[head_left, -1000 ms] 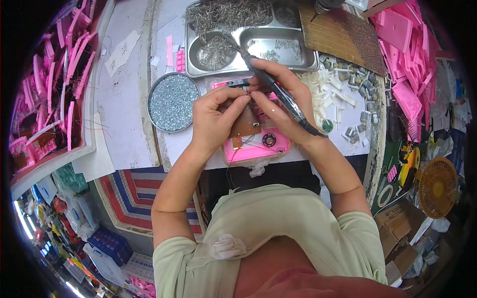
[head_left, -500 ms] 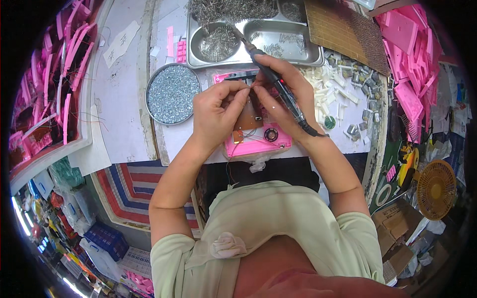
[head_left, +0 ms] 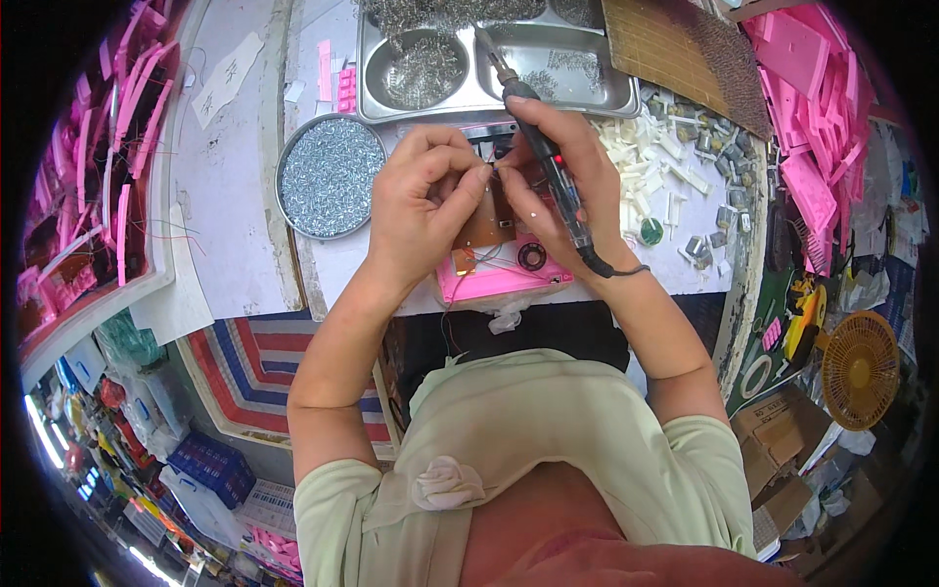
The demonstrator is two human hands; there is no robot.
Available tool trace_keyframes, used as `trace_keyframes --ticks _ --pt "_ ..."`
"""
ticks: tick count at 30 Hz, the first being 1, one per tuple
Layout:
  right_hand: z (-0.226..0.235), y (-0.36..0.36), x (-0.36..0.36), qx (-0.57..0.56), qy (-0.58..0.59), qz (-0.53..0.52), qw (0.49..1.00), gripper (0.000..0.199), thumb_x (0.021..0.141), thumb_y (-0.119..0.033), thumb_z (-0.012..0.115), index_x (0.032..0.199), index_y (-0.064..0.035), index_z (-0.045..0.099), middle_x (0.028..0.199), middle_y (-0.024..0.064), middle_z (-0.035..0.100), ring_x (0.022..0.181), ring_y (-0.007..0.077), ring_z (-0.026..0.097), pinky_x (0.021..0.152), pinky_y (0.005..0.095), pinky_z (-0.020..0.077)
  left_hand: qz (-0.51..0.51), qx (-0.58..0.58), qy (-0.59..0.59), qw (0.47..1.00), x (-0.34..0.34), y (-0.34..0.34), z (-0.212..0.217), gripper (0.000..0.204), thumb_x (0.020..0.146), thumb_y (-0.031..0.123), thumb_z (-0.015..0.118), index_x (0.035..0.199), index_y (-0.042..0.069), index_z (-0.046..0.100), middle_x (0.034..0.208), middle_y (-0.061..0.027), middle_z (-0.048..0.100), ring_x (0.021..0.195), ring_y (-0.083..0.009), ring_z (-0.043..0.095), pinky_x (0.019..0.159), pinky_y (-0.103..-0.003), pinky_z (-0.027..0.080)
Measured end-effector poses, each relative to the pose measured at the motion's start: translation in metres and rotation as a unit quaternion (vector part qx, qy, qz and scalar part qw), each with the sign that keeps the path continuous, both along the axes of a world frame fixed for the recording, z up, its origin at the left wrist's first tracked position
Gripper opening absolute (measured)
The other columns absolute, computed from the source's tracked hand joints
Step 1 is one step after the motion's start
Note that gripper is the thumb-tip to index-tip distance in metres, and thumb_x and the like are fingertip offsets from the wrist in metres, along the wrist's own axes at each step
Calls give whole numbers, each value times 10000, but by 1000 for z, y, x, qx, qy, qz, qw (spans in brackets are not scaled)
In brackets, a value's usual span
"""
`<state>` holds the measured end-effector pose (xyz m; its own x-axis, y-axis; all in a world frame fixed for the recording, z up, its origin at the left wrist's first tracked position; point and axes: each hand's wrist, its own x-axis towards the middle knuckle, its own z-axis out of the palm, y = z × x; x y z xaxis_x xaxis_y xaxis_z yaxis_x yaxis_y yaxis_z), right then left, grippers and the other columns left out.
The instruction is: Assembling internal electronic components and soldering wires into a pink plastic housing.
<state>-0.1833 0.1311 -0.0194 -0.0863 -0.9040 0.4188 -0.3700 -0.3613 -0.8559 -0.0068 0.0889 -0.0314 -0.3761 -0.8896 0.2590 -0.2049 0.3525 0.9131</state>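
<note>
My right hand [head_left: 585,196] is closed round the dark handle of a soldering iron [head_left: 555,174], which shows a small red light. Its metal tip points away from me, over the compartment tray. The thumb and fingertips of my left hand [head_left: 423,210] are pinched together and meet my right fingertips; what lies between them is too small to make out. Beneath both hands sits a pink plastic casing [head_left: 506,281]. In it are a brown circuit board [head_left: 487,233], thin wires and a round black part [head_left: 531,256]. My hands hide the casing's far portion.
At left stands a round tray of small screws [head_left: 331,176]. A metal compartment tray [head_left: 469,110] with springs lies beyond the casing. White plastic pieces [head_left: 641,161] and small metal parts [head_left: 724,215] are strewn at right. Pink parts [head_left: 812,88] are heaped far right; a bin [head_left: 156,279] holds more at left.
My view has shifted slightly. My left fingers have curled up a little more, and both hands stay together over the casing. The soldering iron is still in my right hand.
</note>
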Motion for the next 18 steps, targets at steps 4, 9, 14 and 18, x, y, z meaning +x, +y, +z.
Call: trace_keyframes --ticks 4,9,14,18 --pt "-6 3 -4 -16 18 3 1000 576 776 55 736 1318 -91 606 999 132 624 873 288 639 780 362 527 -20 2 -41 999 1 0 3 80 839 43 763 897 11 718 1005 -56 592 692 -102 558 590 -244 452" --pt "7 21 -33 -21 89 -32 995 485 737 -23 836 1199 -72 695 847 95 633 802 248 606 702 329 487 -8 -11 -100 995 -1 3 7 84 806 61 773 860 20 724 989 -58 561 783 -126 561 645 -246 457" --pt "8 48 -61 -26 -9 -25 999 371 798 -8 788 1153 -5 679 848 84 658 714 165 583 627 274 443 2 -51 -124 991 -8 -1 4 72 781 52 764 810 11 712 931 -68 544 690 -153 609 616 -287 524" --pt "9 60 -71 5 20 23 1000 363 803 -7 772 1152 0 672 821 89 654 688 157 576 605 275 440 5 -67 -138 988 -7 -1 1 77 781 58 765 814 13 712 935 -65 552 664 -141 604 583 -270 504"
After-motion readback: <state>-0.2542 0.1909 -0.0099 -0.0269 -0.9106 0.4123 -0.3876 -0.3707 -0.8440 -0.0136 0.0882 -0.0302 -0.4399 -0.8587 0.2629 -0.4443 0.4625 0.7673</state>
